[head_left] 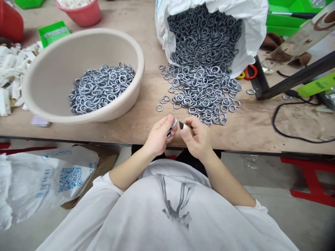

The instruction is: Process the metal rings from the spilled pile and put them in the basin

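Note:
My left hand (159, 135) is closed, pinching a grey ring (175, 122) upright between thumb and fingers. Something dark, perhaps more rings, shows lower in its curled fingers. Just to the right, my right hand (198, 138) grips a small dark blade (181, 125) with a white wrapped part, its slanted tip pointing at the ring. A narrow gap separates blade and ring. Beyond both hands, a heap of loose grey rings (195, 89) spills from the mouth of a white sack (255, 31). More rings (102, 87) lie piled inside a large beige basin (47, 80) on the left.
White plastic pieces (12, 69) lie left of the basin, with a small green tray (53, 33) and a pink bowl (83, 14) behind it. On the right stand a black metal frame (295, 76), a black cable (274, 120) and red-handled scissors (251, 72).

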